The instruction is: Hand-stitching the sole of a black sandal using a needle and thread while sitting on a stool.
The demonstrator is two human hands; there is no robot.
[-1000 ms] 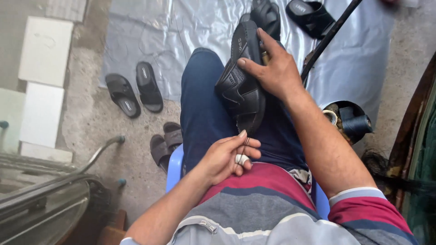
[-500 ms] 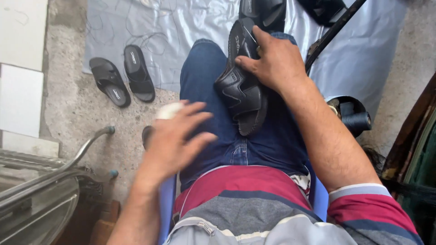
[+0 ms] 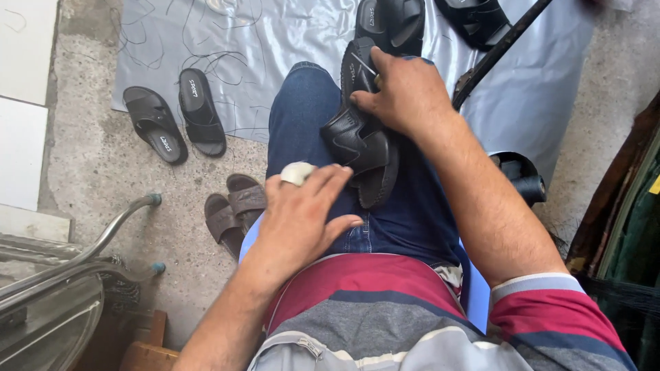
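one sandal (image 3: 357, 141) seemingly under right grip (image 3: 405, 93)

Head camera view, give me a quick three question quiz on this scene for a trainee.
1. True or false: the right hand rests on the black sandal lying on the person's lap.
2. Which finger area of the left hand carries the white wrap? A) a fingertip B) the wrist C) the palm
3. How many sandals lie together on the grey sheet at the left, away from the lap?

Key: 1 true. 2 A. 3 two, the black pair.
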